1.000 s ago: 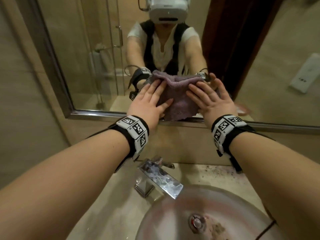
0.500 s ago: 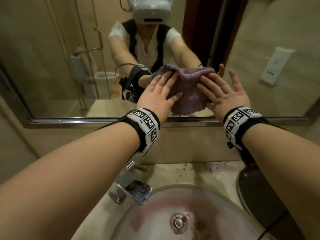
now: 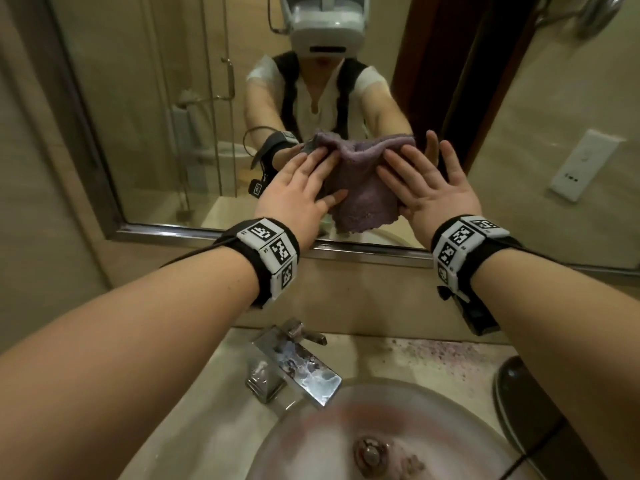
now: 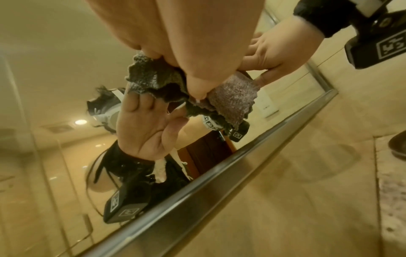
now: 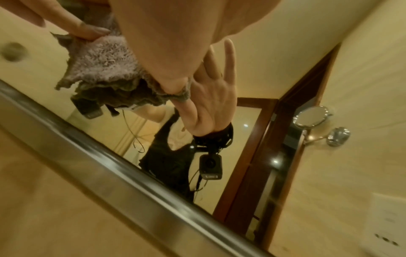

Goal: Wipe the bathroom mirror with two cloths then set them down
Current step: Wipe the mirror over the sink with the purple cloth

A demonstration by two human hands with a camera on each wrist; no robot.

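A purple cloth (image 3: pixel 363 188) lies flat against the lower part of the bathroom mirror (image 3: pixel 156 98). A grey cloth (image 3: pixel 310 145) peeks out behind its top left corner. My left hand (image 3: pixel 298 192) presses on the left side with straight fingers, and my right hand (image 3: pixel 429 188) presses on the right side the same way. In the left wrist view the grey cloth (image 4: pixel 153 78) bunches under my left hand's fingers (image 4: pixel 197 69), with the purple cloth (image 4: pixel 232 99) beside it. In the right wrist view the purple cloth (image 5: pixel 103 59) sits under my right hand (image 5: pixel 167 52).
The mirror's metal frame (image 3: pixel 207 233) runs just below the cloths. Under my arms are a chrome faucet (image 3: pixel 294 365), a round basin (image 3: pixel 381 427) and a speckled counter (image 3: pixel 433 355). A dark round object (image 3: pixel 519 393) sits at the counter's right. A small wall mirror (image 5: pixel 312 116) hangs to the right.
Both hands have slid the cloths over the glass, first to the right and then back to the left. They still press flat on the cloths.
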